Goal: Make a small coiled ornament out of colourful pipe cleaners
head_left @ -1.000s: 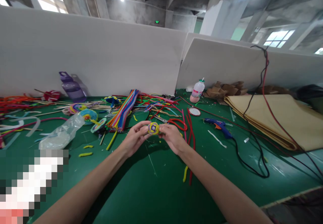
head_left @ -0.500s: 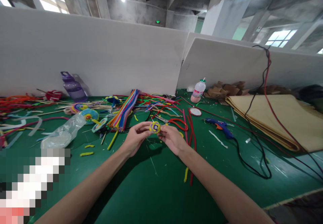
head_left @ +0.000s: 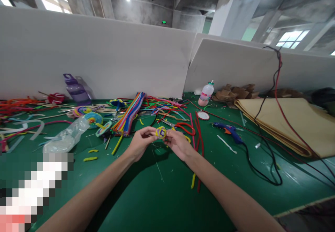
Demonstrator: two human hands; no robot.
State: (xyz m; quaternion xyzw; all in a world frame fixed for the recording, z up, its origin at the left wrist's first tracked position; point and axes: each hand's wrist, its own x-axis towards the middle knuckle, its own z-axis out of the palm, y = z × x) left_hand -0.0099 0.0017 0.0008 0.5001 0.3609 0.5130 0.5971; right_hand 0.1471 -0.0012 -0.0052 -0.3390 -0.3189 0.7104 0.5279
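A small round coil of yellow and purple pipe cleaner (head_left: 161, 132) is held up between my two hands, its spiral face toward me. My left hand (head_left: 142, 142) pinches its left edge with thumb and fingers. From the other side, my right hand (head_left: 180, 143) grips the right edge, fingers curled. Just behind the hands lie red-handled scissors (head_left: 185, 127), blades pointing left. A bundle of many-coloured pipe cleaners (head_left: 129, 115) rests beyond my left hand. Long red pipe cleaners (head_left: 199, 137) stretch along the table right of my right hand.
On the right are a blue glue gun (head_left: 227, 131) with a black cord and folded brown paper (head_left: 285, 124). A pink drink bottle (head_left: 206, 94) and a purple water bottle (head_left: 76, 90) stand at the back. To the left lie a plastic bag (head_left: 66, 137) and yellow scraps (head_left: 90, 158).
Both hands stay almost still on the coil. The coil appears to have turned slightly in the fingers; everything else is where it was.
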